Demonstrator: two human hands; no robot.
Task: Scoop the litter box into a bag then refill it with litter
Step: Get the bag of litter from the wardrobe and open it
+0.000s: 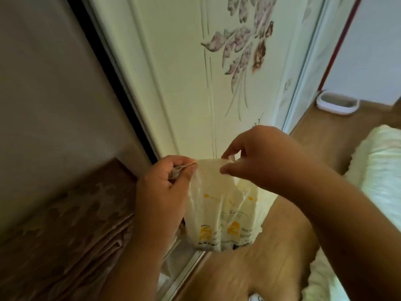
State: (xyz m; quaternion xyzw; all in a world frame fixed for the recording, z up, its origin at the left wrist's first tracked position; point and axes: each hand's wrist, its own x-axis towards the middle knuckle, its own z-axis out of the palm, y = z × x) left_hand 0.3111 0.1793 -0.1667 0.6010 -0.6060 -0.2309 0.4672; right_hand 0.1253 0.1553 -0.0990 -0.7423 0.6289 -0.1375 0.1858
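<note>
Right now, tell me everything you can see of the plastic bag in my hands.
The plastic bag is thin, translucent and pale cream, with yellow and orange printed marks and small text too blurred to read. It hangs crumpled in the air before the flowered door panel. The left hand grips one side of its top edge and the right hand pinches the other, holding that edge between them. Whether it holds anything cannot be told.

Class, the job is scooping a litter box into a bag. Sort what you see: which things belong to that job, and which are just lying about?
Job: bag, pinched by the left hand and right hand; white tray on the floor, possibly the litter box.

Lying about: flowered door; brown cloth; pale bedding.
</note>
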